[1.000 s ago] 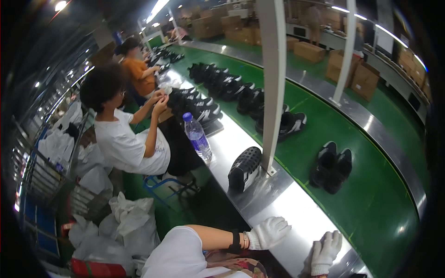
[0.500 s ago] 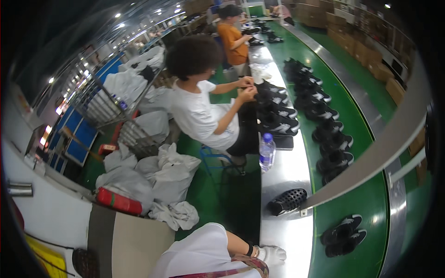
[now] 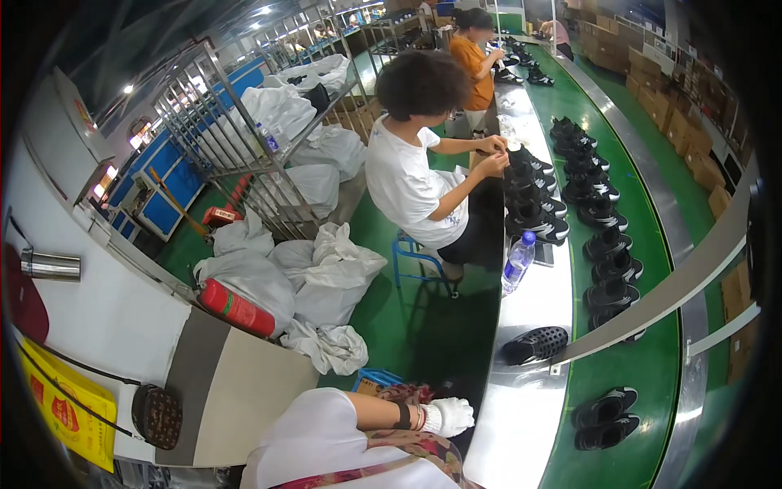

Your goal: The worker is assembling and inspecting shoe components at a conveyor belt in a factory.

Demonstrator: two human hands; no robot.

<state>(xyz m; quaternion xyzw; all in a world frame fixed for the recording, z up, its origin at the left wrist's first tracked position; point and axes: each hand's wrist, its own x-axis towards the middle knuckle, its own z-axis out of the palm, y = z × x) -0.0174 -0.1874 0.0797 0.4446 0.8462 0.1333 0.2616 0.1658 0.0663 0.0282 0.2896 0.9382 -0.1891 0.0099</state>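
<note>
My left hand (image 3: 448, 417) wears a white knitted glove and has a dark band at the wrist. It hovers beside the left edge of the metal bench (image 3: 521, 411), above floral cloth (image 3: 407, 394). Its fingers bend downward with the tips hidden, so I cannot tell whether they hold anything. My right hand is out of view. Closest on the bench lies a black shoe-shaped thing (image 3: 535, 346) dotted with holes. Farther along stands a clear water bottle (image 3: 518, 262) with a purple cap. A pair of black sneakers (image 3: 606, 417) rests on the green conveyor belt (image 3: 546, 456).
A slanted grey metal bar (image 3: 660, 297) crosses the belt. Rows of black sneakers (image 3: 599, 183) line belt and bench. Two co-workers sit or stand along the bench, the nearer in a white shirt (image 3: 411, 183). White sacks (image 3: 326, 273) and a red fire extinguisher (image 3: 236, 308) lie left.
My view has shifted, so the scene sits farther right. My left hand has drawn back from over the bench to beside its left edge. A blue bin now shows near my forearm.
</note>
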